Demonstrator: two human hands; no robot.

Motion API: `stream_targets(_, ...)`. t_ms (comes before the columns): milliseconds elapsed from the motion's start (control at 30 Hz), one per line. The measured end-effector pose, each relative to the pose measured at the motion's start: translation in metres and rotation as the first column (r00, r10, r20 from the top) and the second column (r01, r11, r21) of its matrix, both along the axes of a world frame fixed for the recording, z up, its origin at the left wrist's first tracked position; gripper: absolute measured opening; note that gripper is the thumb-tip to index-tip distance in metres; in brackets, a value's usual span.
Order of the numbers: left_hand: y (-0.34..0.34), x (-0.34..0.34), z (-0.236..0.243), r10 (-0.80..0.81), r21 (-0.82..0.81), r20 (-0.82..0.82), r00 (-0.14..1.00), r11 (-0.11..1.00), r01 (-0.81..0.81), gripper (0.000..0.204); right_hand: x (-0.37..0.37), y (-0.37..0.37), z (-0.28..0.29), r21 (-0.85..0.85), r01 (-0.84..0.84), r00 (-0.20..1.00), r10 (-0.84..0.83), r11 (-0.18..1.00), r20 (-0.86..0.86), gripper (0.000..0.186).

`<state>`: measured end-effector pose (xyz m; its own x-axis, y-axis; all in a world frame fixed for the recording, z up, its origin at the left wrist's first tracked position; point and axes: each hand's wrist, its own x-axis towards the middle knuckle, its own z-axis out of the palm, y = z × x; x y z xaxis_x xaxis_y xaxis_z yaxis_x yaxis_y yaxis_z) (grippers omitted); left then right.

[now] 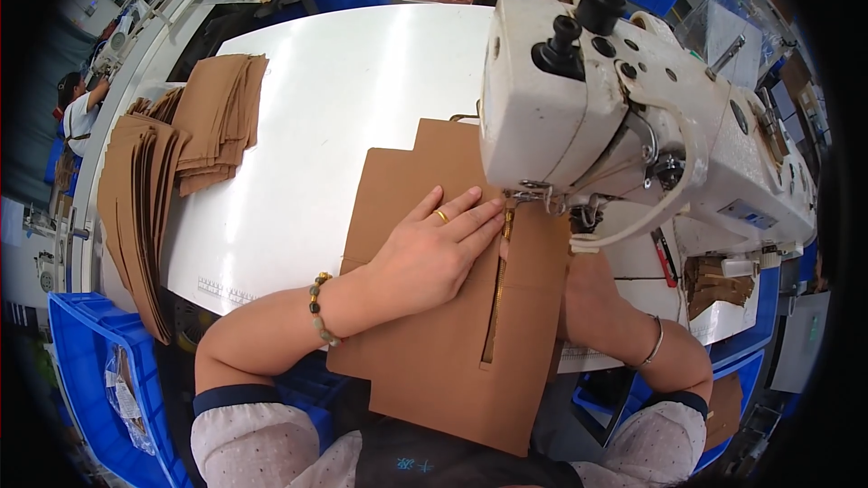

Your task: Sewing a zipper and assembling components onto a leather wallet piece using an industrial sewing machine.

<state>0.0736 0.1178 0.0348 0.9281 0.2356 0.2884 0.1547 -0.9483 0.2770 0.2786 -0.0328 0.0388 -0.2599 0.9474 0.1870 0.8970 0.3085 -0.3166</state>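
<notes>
A brown cut panel (416, 361) with a narrow opening holding a zipper (496, 298) lies under the head of a white sewing machine (542, 108). My left hand (438, 253) rests flat on the panel left of the zipper, fingers outstretched near the presser foot (533, 199). My right hand (592, 294) is at the panel's right edge below the machine head; its fingers are mostly hidden by the panel and machine, so I cannot tell whether it grips.
Stacks of brown pieces (212, 122) lie on the white table (344, 72) at left. A blue bin (81, 352) stands lower left, others behind and at right. A red-and-black cutter (665, 258) lies right of the needle area. Another person (81, 108) works at the far left.
</notes>
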Motion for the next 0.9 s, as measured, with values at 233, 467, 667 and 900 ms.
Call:
stream_targets(233,0.001,0.001,0.003,0.005,0.053,-0.046,0.999,0.999,-0.002,0.042,0.002,-0.001,0.0,-0.01,-0.002,0.999,0.002,1.0,-0.038,0.059)
stream_targets(467,0.002,0.002,0.004,0.007,0.081,-0.032,0.999,0.997,-0.005,0.039,0.008,0.006,0.016,-0.062,-0.039,0.994,0.033,0.997,-0.106,0.049)
stream_targets(667,0.0,0.002,0.003,0.008,0.069,-0.022,1.0,0.998,-0.006,0.042,0.022,-0.001,0.046,0.038,0.356,0.931,-0.357,0.934,0.072,0.026)
stream_targets(900,0.001,0.002,0.007,0.0,0.03,-0.027,1.0,1.0,0.001,0.049,0.008,0.003,0.012,0.284,0.119,0.983,-0.154,0.951,0.101,0.039)
